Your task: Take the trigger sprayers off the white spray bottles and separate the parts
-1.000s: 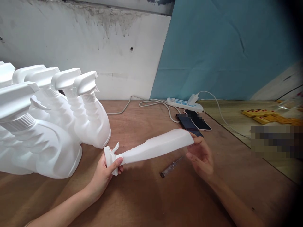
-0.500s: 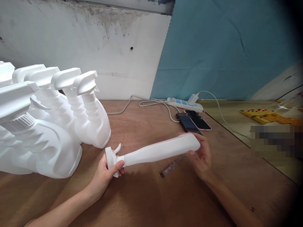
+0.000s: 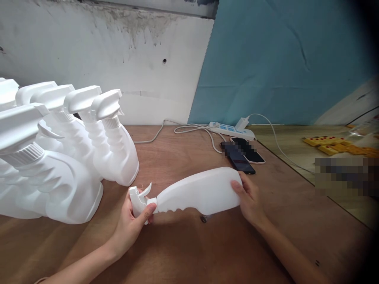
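Note:
A white spray bottle (image 3: 201, 191) lies sideways in the air between my two hands, its broad side turned toward me. My left hand (image 3: 134, 215) is closed around the white trigger sprayer (image 3: 137, 201) at the bottle's neck, the thumb over the collar. Around the base end, my right hand (image 3: 247, 199) grips the bottle with its thumb on the near face. Beneath the bottle, most of a small screwdriver (image 3: 203, 219) is hidden; only its handle end shows on the table.
Several white spray bottles (image 3: 115, 150) stand upright at the left of the wooden table (image 3: 177, 252). At the back lie a power strip (image 3: 231, 129) with cables and two phones (image 3: 241, 159). Yellow items (image 3: 328, 146) are at the far right.
The bottle has turned about its long axis, from its narrow edge to its broad side. My right hand has shifted its grip on the base; the left still holds the sprayer.

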A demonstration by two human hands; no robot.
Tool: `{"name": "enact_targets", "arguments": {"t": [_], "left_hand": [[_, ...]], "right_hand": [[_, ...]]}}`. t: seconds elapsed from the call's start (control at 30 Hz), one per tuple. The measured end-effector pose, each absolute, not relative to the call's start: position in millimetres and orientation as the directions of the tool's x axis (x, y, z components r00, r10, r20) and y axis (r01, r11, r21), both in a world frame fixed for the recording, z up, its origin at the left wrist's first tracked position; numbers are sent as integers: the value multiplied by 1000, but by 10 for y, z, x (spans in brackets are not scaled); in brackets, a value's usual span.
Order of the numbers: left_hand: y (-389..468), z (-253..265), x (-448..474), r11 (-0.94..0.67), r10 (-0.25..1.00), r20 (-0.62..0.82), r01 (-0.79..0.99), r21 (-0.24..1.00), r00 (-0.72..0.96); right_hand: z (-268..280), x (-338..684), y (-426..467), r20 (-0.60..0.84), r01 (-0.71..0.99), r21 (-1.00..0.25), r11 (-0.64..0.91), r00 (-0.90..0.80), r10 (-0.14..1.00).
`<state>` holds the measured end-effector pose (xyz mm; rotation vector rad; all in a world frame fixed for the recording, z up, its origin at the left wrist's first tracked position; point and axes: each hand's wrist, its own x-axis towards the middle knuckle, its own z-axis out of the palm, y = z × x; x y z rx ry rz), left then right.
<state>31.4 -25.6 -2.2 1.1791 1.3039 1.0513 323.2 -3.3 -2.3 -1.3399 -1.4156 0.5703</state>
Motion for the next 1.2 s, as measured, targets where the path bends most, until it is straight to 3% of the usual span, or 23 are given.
{"name": "enact_targets", "arguments": {"t": [0.23,0.37,0.43,0.53,0.63,0.77,0.87,0.93,1.07,1.2], "left_hand": [[-302,-51,216,-14,997,-3,224,974,77],[-316,76,267,-11,998,-2,232,973,59],[-293,207,310,-24,998,13,213,977,54],[-248,487,365,-130,991,125,249,960,38],[-241,782,435,-244,966,259,388,889,14],[-308,1028,574,-361,928,362,453,815,87],[-384,1125,618,-402,915,380,382,832,134],[-441,1151,588,-421,907,382,358,833,178],[-552,980,486,-553,825,417,389,737,382],[-615,539,482,-735,634,258,464,495,729]], "right_hand": [[-81,3188,-21,286,368,-908,200,197,938],[-74,3215,-24,361,506,-837,208,225,905],[1,3179,-40,563,647,-687,330,187,805],[201,2994,-92,809,798,-290,528,-90,581],[426,2685,-149,831,813,50,581,-357,428],[654,2322,-136,802,778,228,586,-491,339],[787,2246,-16,803,739,234,632,-513,303],[885,2279,103,842,765,169,622,-440,312],[1086,2348,328,933,847,-101,522,-102,346],[1166,2211,392,871,757,-388,525,116,477]]}}
